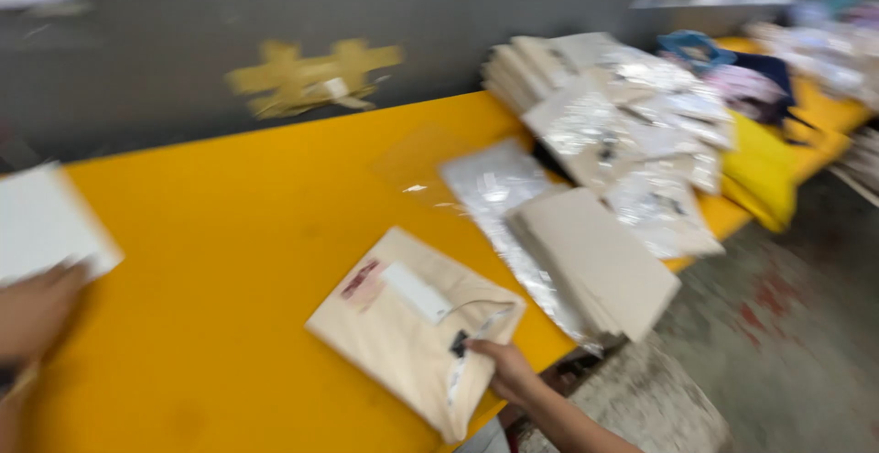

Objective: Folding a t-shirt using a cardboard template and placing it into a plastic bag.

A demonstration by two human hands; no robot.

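Two bare hands work at a yellow table (229,233). The right hand (508,371) sits at the near edge, its fingers curled around the near right corner of a folded cream garment (403,329); blur hides how tightly they close. The garment lies flat near the table's middle, soft-looking cloth with a white rectangular tag (417,291) on top. The left hand (37,311), far left, touches a white sheet (46,224) with loosely bent fingers; its grip cannot be told. To the right lie a stack of beige folded pieces (600,265) and glossy, crinkled clear plastic bags (632,132).
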